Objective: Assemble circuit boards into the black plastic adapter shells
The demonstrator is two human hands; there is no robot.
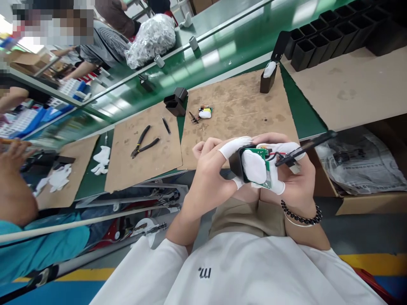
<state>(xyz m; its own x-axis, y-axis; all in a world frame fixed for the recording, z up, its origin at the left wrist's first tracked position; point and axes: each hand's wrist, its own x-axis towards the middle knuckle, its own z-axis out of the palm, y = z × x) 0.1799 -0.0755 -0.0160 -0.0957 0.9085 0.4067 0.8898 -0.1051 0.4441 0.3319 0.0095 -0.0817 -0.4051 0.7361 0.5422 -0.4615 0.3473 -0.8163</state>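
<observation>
We've got left hand [211, 178] gripping the case [235, 164], right hand [297, 182] the board [262, 152]; seemingly mid-fit, squaring edges looks needed.

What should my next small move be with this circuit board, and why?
Probably ease the green circuit board into the black case: it sits at the case's open mouth, partly outside, while your left hand grips the case and your right hand holds the board.

The green bench [302, 112] carries 4 brown cardboard sheets [241, 116] and, between 2, a white pile [101, 160].
</observation>
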